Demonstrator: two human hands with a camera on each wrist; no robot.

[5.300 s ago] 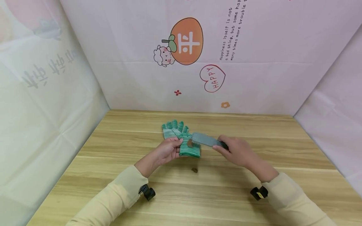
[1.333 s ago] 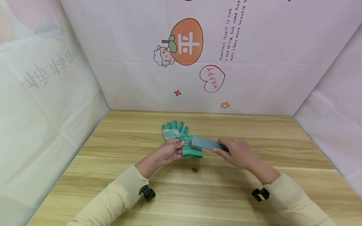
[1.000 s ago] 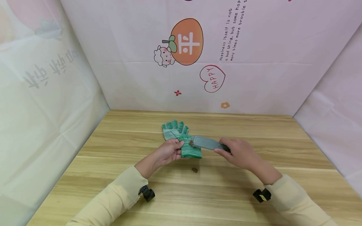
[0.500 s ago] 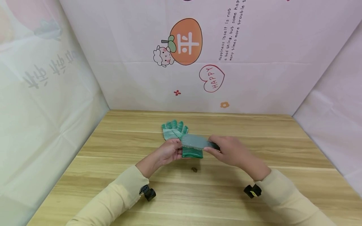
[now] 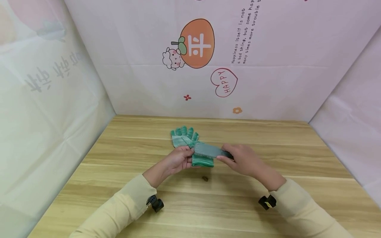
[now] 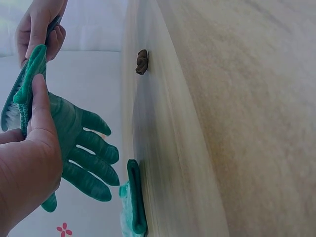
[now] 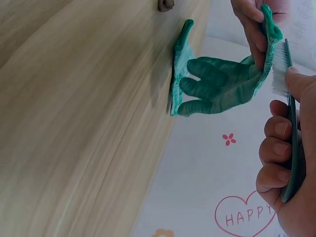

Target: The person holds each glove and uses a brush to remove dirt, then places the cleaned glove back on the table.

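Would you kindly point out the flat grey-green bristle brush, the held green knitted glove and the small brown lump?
Flat grey-green bristle brush (image 5: 209, 150): head view, back of its head.
Held green knitted glove (image 7: 231, 88): right wrist view, between cuff and fingers.
Small brown lump (image 6: 142, 62): left wrist view, its visible side.

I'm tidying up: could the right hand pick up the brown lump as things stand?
Probably not yet: the right hand grips the brush, though the way to the brown lump looks free.

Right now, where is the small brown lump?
In the head view, the lump lies just right of centre on the pale wooden table, below the green knitted glove in the left hand.
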